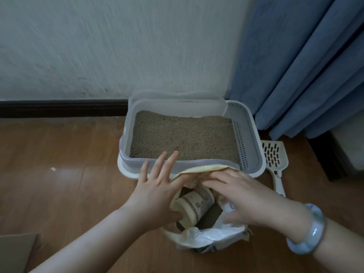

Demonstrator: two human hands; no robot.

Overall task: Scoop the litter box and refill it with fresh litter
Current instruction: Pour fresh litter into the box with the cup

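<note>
While both hands spread open over the bag, the scoop handle points toward the viewer.

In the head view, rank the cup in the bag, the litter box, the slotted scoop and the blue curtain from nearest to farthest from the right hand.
From the right hand:
1. Cup, just left of it inside the open litter bag.
2. Litter box, directly ahead past the bag.
3. Slotted scoop, on the floor to the right; close to the box's rank.
4. Blue curtain, far right, behind.

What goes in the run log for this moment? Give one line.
left hand: on cup in litter bag | right hand: at bag mouth | litter box: filled | scoop: on floor
</note>
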